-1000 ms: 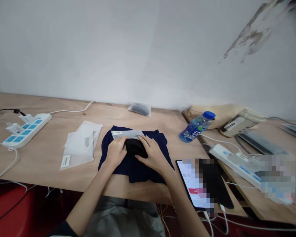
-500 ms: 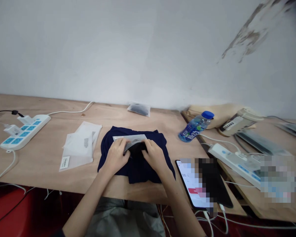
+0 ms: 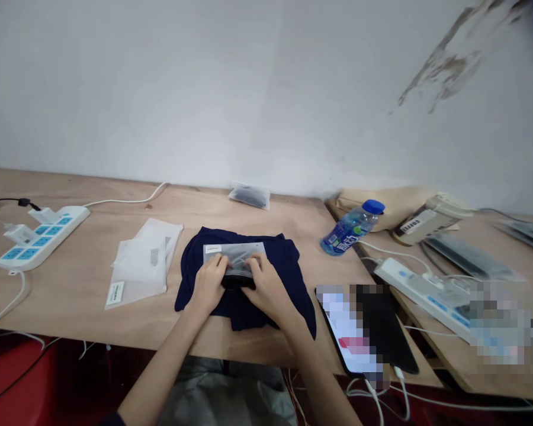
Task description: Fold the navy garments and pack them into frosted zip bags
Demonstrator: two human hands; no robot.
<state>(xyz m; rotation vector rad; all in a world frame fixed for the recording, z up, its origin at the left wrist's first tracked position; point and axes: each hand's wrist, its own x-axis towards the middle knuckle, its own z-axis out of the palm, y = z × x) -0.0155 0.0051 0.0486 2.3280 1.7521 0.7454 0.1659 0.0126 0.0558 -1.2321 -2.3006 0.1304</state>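
A navy-blue garment [image 3: 288, 254] lies spread on the table. On it rests a translucent plastic bag [image 3: 237, 253] with a white label at its upper left. A folded black item, probably cloth [image 3: 236, 282], sits at the bag's near edge, partly hidden by my fingers. My left hand [image 3: 211, 281] is closed on the bag and black item from the left. My right hand [image 3: 264, 284] grips the same edge from the right, with its fingers bent over the plastic. Whether the black item is inside the bag's mouth I cannot tell.
Several flat translucent bags [image 3: 142, 266] lie to the left, near a power strip [image 3: 48, 236]. A filled bag [image 3: 249, 196] lies by the wall. On the right are a blue-capped bottle [image 3: 350, 228], a phone [image 3: 344, 331], a coffee cup [image 3: 430, 219] and another power strip [image 3: 426, 296].
The bag's mouth, held raised and gaping before, now lies flatter. Both hands have shifted slightly, the right one inward, and more of the bag's face and label shows.
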